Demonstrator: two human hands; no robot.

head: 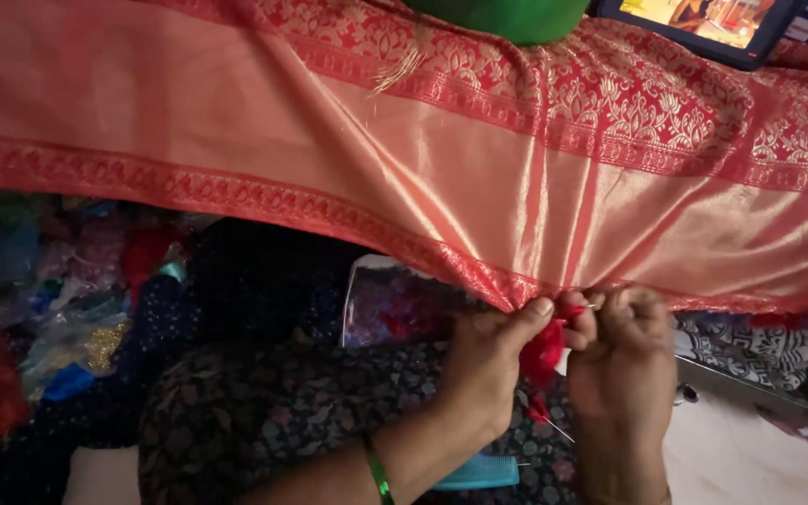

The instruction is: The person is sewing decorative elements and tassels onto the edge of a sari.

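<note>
Big pink-gold silk cloth (404, 178) w/ red patterned borders hangs across the far side, its near edge bunched up right-center. Left hand (486, 360) has thumb & fingers pinched together on that bunched edge, right next to a red tassel (542, 353). Right hand (621, 360) sits just beside it, fingers curled shut on red thread at the same spot. A thin needle (558, 429) pokes out below the tassel. Green bangle (379, 472) on the left wrist. Tablet (703, 23) far right, behind the cloth.
</note>
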